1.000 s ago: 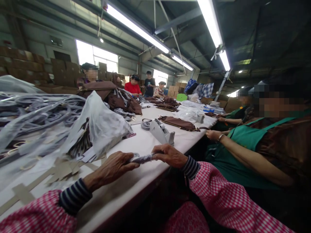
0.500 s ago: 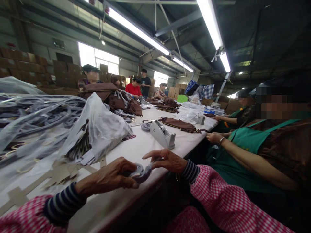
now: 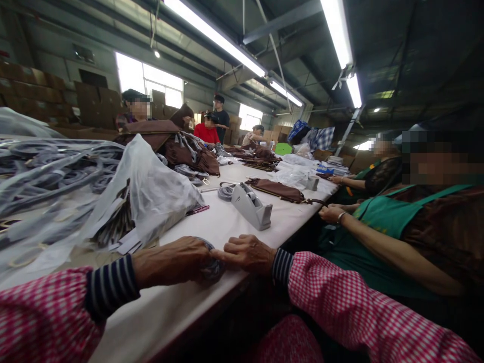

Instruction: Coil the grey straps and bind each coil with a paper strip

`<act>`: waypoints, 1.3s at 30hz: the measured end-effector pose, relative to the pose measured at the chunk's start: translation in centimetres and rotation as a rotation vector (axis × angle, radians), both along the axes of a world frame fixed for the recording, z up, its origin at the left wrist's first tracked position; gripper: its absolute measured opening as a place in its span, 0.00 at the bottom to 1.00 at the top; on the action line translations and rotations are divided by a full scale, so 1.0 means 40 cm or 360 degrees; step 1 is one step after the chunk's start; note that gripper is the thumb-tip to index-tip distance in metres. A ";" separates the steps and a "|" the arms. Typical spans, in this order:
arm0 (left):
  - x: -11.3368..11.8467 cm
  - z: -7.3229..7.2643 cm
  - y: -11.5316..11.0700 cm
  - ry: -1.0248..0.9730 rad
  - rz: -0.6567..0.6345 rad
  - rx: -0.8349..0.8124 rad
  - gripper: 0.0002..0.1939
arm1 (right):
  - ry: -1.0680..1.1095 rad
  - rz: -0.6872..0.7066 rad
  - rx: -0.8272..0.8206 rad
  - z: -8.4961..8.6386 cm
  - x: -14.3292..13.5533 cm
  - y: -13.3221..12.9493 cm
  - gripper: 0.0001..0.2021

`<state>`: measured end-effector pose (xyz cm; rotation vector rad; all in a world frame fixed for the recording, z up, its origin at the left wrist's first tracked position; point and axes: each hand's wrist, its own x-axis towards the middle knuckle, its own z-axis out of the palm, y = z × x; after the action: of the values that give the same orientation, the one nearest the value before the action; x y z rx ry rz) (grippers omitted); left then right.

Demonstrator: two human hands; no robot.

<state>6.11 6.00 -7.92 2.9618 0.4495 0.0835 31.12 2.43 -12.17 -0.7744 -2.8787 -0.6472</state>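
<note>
Near the front edge of the table, my left hand (image 3: 176, 259) is closed around a coiled, plastic-wrapped grey strap (image 3: 212, 267). My right hand (image 3: 247, 253) meets it from the right, fingers curled and the index finger pressed against the coil; its thumb is hidden. Just beyond my hands stands a grey tape dispenser (image 3: 251, 206). Another coiled strap (image 3: 226, 192) lies behind it. To the left, a translucent plastic bag (image 3: 155, 186) partly covers a bundle of dark strips and white tags (image 3: 117, 219).
Wrapped grey straps (image 3: 71, 164) are heaped at far left. A brown bag (image 3: 278, 189) lies beyond the dispenser, with more brown bags (image 3: 191, 154) piled behind. On the right, close by, sits a co-worker in a green apron (image 3: 385, 214), holding the brown bag's strap. Other people work further back.
My hands have come together around the coiled strap. My left hand has turned knuckles up, and the right fingers have curled in and moved left onto the coil.
</note>
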 end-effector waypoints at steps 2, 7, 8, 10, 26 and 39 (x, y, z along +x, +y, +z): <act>0.008 -0.003 -0.002 0.0082 0.0015 0.0036 0.08 | -0.0062 0.0005 -0.0025 0.010 -0.006 0.001 0.16; 0.013 0.024 -0.019 0.0043 0.0120 0.0271 0.07 | -0.0131 -0.0055 -0.0069 0.036 -0.024 -0.006 0.11; 0.011 0.027 -0.024 0.0050 0.0142 0.0225 0.08 | -0.0135 -0.0073 -0.0081 0.039 -0.027 -0.008 0.11; 0.006 0.021 -0.037 0.0054 0.0229 0.0069 0.15 | -0.0142 -0.0102 -0.0108 0.042 -0.034 -0.012 0.11; -0.078 -0.125 -0.012 -0.0677 0.0363 -0.0324 0.21 | 0.0386 -0.0439 -0.0642 0.059 -0.089 0.014 0.24; -0.065 -0.106 0.009 -0.0679 0.0234 -0.0342 0.20 | 0.0277 -0.0540 -0.0730 0.053 -0.134 0.018 0.17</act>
<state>3.53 6.35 -12.16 2.5951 0.5696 0.6257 25.77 3.15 -10.07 -1.3197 -2.7804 0.0758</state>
